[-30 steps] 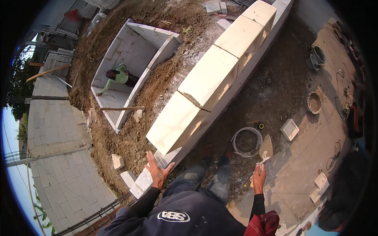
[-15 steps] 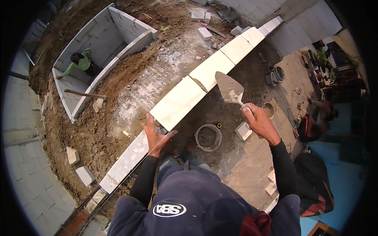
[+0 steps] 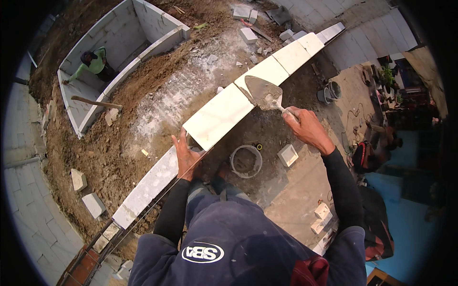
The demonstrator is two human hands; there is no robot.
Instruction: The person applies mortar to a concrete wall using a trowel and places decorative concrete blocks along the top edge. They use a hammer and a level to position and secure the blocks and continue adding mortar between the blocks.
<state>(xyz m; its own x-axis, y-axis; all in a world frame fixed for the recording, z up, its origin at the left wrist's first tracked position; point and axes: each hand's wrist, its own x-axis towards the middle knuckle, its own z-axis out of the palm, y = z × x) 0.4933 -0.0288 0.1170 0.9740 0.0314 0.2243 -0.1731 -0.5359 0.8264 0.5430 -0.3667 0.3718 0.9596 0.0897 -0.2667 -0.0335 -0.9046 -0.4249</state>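
Observation:
My right hand (image 3: 307, 127) is closed round the handle of a pointed masonry trowel (image 3: 264, 91), its blade smeared with grey mortar. The blade lies over the joint between two pale blocks on top of the wall. My left hand (image 3: 185, 156), fingers spread, rests against the near end of the closest upper block (image 3: 218, 117). Below that hand the lower course (image 3: 149, 188) continues toward the lower left. A thin string line runs along the wall's side past my left hand.
A round tub (image 3: 245, 161) stands on the ground by my feet. Buckets (image 3: 329, 91) are farther right. A loose block (image 3: 287, 155) lies right of the tub. Beyond the wall, a person (image 3: 95, 64) in green stands inside a block-walled pit, near a wooden-handled tool (image 3: 95, 102).
The trowel has moved left, from above the neighbouring block to the joint. My left hand stays at the block's end. The whole view has shifted slightly.

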